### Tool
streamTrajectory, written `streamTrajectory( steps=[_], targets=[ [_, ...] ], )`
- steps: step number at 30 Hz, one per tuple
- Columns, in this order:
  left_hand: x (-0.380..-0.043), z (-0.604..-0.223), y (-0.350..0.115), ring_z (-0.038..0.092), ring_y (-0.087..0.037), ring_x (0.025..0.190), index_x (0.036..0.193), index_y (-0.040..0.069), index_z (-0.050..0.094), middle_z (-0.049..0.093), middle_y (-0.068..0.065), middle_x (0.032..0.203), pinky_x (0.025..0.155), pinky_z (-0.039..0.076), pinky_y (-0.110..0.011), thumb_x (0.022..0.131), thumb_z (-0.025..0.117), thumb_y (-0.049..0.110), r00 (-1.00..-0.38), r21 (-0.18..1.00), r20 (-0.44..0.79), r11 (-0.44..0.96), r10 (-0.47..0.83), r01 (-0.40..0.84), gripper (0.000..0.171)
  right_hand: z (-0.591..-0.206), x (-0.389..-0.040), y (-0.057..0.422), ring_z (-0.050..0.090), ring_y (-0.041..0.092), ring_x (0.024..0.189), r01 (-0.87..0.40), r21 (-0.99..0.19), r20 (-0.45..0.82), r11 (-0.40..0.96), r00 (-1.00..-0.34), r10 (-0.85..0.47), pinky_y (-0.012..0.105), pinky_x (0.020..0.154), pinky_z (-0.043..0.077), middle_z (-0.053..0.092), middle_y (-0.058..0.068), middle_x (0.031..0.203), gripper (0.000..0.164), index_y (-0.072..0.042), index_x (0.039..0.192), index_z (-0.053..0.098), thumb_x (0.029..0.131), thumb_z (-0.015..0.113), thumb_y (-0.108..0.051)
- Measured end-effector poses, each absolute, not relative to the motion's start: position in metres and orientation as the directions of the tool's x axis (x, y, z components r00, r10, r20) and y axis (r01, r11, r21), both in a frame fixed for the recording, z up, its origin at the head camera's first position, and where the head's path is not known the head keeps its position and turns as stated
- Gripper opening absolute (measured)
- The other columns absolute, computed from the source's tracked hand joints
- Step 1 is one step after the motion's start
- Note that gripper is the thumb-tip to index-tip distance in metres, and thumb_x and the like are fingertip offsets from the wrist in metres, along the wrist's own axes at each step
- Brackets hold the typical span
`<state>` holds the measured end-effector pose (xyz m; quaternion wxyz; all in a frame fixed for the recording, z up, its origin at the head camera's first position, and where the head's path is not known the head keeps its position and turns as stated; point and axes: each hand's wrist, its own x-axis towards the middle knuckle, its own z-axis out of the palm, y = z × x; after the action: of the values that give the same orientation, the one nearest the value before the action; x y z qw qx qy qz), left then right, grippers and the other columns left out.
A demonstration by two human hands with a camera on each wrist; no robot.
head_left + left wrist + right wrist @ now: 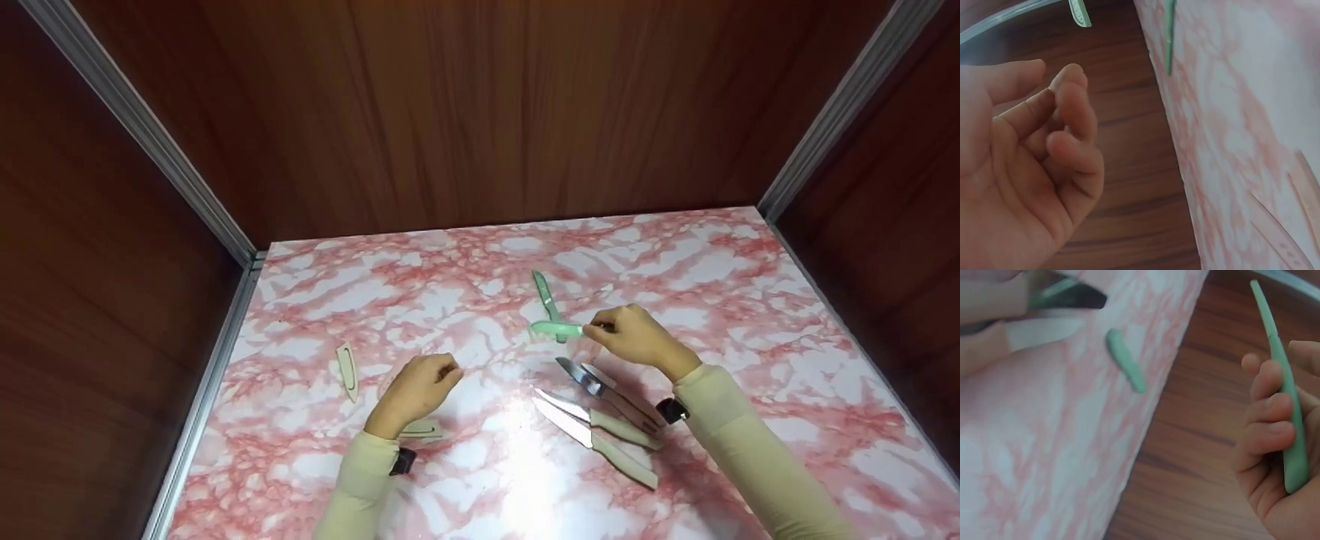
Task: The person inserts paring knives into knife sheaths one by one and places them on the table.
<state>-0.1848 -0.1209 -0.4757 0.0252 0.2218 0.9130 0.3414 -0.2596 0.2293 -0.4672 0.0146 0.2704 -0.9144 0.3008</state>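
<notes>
My right hand grips a slim green knife by its handle, fingers curled round it. In the head view its green blade end points left and overlaps a second green knife on the table. My left hand hovers at the left with nothing in it, its fingers loosely curled in the left wrist view. Beneath that hand, a cream blade sheath is partly hidden. Another cream sheath lies farther left.
Nearer me than the right hand, two cream-handled knives lie side by side, bright blades toward the left. Beside them is a dark-bladed knife with a brownish handle, next to a pale blade. Wood-patterned panels enclose the red-and-white marbled table.
</notes>
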Motion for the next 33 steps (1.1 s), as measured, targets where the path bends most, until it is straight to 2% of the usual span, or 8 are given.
streamTrajectory(
  steps=[7, 13, 20, 23, 28, 33],
  targets=[
    [-0.184, -0.490, -0.139, 0.045, -0.007, 0.056, 0.077, 0.018, 0.058, 0.051, 0.010, 0.068, 0.053, 0.038, -0.025, 0.089, 0.051, 0.025, -0.913, 0.581, 0.091, 0.724, 0.398, 0.373, 0.016, -0.481, -0.277, 0.239, 0.042, 0.012, 0.046, -0.382, -0.536, 0.138, 0.753, -0.919, -0.368, 0.031, 0.052, 0.036, 0.051, -0.003, 0.055, 0.014, -0.007, 0.081, 0.064, 0.084, 0.056, -0.018],
    [-0.183, -0.503, -0.150, 0.045, -0.009, 0.061, 0.077, 0.015, 0.060, 0.050, 0.006, 0.070, 0.057, 0.039, -0.027, 0.084, 0.057, 0.019, -0.920, 0.551, 0.068, 0.755, 0.385, 0.356, 0.010, -0.489, -0.290, 0.244, 0.045, 0.015, 0.047, -0.251, -0.581, 0.068, 0.774, -0.963, -0.261, 0.031, 0.047, 0.037, 0.053, 0.002, 0.060, 0.015, -0.001, 0.088, 0.060, 0.082, 0.052, -0.011],
    [-0.174, -0.520, -0.161, 0.047, -0.012, 0.066, 0.082, 0.011, 0.063, 0.054, -0.001, 0.075, 0.061, 0.040, -0.031, 0.081, 0.060, 0.017, -0.937, 0.513, 0.017, 0.801, 0.349, 0.307, 0.007, -0.503, -0.305, 0.246, 0.050, 0.025, 0.064, -0.158, -0.596, 0.048, 0.787, -0.986, -0.162, 0.037, 0.060, 0.040, 0.057, 0.012, 0.076, 0.017, 0.001, 0.090, 0.059, 0.083, 0.050, -0.011],
    [-0.170, -0.526, -0.163, 0.046, -0.013, 0.065, 0.083, 0.009, 0.063, 0.053, -0.003, 0.075, 0.059, 0.038, -0.031, 0.079, 0.061, 0.016, -0.937, 0.507, 0.013, 0.806, 0.348, 0.306, 0.007, -0.511, -0.307, 0.244, 0.051, 0.025, 0.064, -0.082, -0.622, 0.002, 0.779, -0.995, -0.104, 0.037, 0.058, 0.042, 0.057, 0.014, 0.077, 0.021, 0.004, 0.094, 0.057, 0.084, 0.047, -0.012],
    [-0.164, -0.532, -0.165, 0.045, -0.012, 0.063, 0.083, 0.006, 0.063, 0.048, 0.003, 0.071, 0.057, 0.038, -0.030, 0.077, 0.064, 0.015, -0.938, 0.498, 0.002, 0.813, 0.347, 0.302, 0.011, -0.524, -0.312, 0.238, 0.053, 0.023, 0.055, 0.040, -0.660, -0.089, 0.750, -0.996, -0.026, 0.034, 0.049, 0.042, 0.055, 0.013, 0.072, 0.023, 0.004, 0.100, 0.050, 0.088, 0.046, -0.015],
    [-0.159, -0.536, -0.166, 0.047, -0.012, 0.065, 0.089, 0.004, 0.063, 0.050, 0.001, 0.074, 0.060, 0.040, -0.031, 0.075, 0.065, 0.016, -0.936, 0.504, 0.003, 0.808, 0.353, 0.306, 0.018, -0.532, -0.316, 0.230, 0.053, 0.028, 0.066, 0.059, -0.650, -0.094, 0.757, -0.996, -0.004, 0.039, 0.059, 0.042, 0.054, 0.017, 0.079, 0.025, 0.007, 0.102, 0.048, 0.089, 0.047, -0.015]
  ],
)
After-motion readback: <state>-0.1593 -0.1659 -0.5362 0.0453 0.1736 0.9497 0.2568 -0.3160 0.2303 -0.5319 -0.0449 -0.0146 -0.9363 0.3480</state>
